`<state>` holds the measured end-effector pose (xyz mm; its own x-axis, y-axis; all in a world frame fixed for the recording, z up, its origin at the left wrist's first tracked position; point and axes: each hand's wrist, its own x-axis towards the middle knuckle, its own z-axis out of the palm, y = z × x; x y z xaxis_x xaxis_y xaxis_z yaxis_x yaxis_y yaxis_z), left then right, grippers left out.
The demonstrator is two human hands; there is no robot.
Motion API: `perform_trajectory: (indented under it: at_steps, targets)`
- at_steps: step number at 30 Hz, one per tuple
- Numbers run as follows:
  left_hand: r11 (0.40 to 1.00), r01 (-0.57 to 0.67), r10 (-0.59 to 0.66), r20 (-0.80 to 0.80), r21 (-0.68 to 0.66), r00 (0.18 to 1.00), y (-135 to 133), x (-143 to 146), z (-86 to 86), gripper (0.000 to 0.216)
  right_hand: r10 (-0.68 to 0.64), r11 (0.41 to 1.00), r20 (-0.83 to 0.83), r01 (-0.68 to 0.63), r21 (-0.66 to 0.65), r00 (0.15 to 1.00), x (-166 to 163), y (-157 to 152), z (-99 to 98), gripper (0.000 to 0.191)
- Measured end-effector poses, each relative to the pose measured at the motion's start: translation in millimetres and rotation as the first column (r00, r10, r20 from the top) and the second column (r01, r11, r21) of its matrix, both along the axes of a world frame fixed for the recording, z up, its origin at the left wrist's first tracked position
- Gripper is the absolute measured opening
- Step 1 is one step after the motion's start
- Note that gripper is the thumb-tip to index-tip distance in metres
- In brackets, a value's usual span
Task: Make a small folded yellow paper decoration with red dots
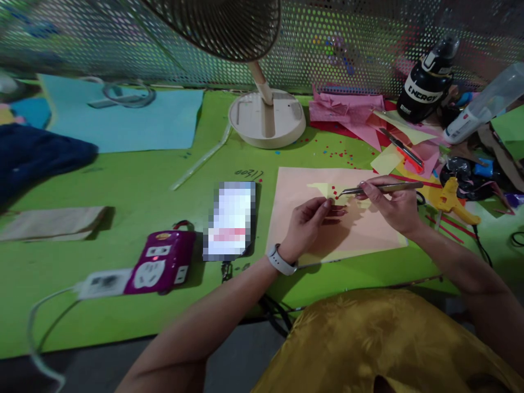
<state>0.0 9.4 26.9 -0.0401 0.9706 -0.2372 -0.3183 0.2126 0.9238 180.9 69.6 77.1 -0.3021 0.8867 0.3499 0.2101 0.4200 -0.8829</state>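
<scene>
My right hand (393, 204) is closed around metal tweezers (388, 188), their tips pointing left. Just beyond those tips are several tiny red paper pieces (333, 189). My left hand (309, 221), with a pale watch band at its wrist, has thumb and forefinger pinched together beside the red pieces. What lies between these fingers is too small to make out. A pale yellow paper piece (321, 188) shows right behind the left fingertips. Both hands are over a peach paper sheet (289, 188) on the green table (159, 174).
Left of the sheet lies a lit phone (231, 221), near a purple power socket (161, 259). A fan (268, 120) stands at the back. To the right are a utility knife (403, 150), a yellow glue gun (454, 199), paper scraps (347, 112) and a black bottle (423, 87).
</scene>
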Motion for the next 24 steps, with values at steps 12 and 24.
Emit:
perform_trajectory:
  at_steps: [12, 24]
  targets:
    - [1.000, 0.000, 0.000, 0.020, -0.006, 1.000, -0.4, -0.3, -1.8, 0.044, 0.060, 0.998, -0.015, -0.060, -0.019, 0.998, 0.6, -0.7, -5.5, 0.017]
    - [0.999, 0.021, -0.022, 0.043, 0.025, 0.999, -0.1, -2.9, -2.8, 0.041, 0.052, 0.998, -0.104, -0.049, 0.031, 0.993, 2.9, 1.1, 0.6, 0.019]
